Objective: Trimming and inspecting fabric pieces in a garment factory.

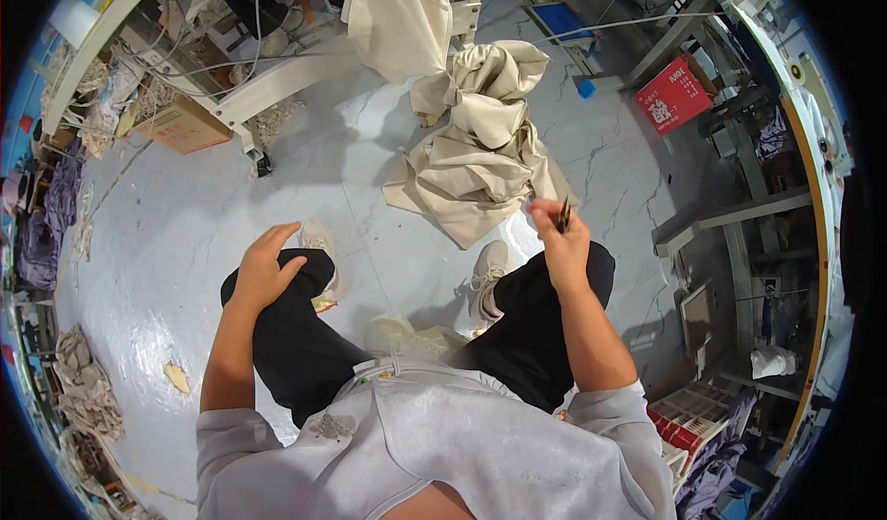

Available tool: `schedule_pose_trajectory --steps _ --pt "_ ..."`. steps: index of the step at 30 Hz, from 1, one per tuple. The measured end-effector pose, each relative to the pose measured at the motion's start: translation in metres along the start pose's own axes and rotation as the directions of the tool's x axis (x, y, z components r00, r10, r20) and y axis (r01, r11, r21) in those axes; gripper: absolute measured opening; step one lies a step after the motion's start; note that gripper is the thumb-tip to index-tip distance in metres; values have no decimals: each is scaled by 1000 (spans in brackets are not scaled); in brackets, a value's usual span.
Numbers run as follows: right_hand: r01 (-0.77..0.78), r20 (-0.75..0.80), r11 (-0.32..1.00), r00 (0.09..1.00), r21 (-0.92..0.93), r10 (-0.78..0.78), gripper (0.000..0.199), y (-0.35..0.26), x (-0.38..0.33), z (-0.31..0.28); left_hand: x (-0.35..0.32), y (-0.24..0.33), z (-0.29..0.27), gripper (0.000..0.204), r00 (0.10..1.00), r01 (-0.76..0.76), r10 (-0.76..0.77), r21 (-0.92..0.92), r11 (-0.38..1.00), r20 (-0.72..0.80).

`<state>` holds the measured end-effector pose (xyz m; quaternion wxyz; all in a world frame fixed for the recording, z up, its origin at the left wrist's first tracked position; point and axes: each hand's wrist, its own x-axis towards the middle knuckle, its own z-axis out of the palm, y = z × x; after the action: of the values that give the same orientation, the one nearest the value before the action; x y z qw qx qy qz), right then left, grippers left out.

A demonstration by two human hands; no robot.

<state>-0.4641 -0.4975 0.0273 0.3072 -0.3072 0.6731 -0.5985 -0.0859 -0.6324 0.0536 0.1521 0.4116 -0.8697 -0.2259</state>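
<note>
Over my left knee, my left hand [266, 269] has its fingers and thumb apart and holds nothing. My right hand [565, 247], raised above the right knee, is closed round small dark thread snips [565, 213] whose pointed end sticks up past the fingers. Beyond that hand, a heap of crumpled beige cloth [471, 173] lies on the floor. Its folds lead up to a beige length of cloth [402, 21] hanging from the workbench at the top.
A brown cardboard box [185, 124] stands under the bench frame [286, 74] at upper left. On the right are a red box [674, 97] and metal table legs [739, 213]. Cloth scraps [88, 386] lie along the left edge. Cables hang near the bench.
</note>
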Motion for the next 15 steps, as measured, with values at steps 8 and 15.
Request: schedule_pose_trajectory --steps 8,15 --pt "152 16 848 986 -508 -167 24 22 165 44 29 -22 38 40 968 152 -119 -139 979 222" --pt "14 -122 791 986 -612 -111 22 120 303 132 46 -19 36 42 932 256 -198 -166 952 304"
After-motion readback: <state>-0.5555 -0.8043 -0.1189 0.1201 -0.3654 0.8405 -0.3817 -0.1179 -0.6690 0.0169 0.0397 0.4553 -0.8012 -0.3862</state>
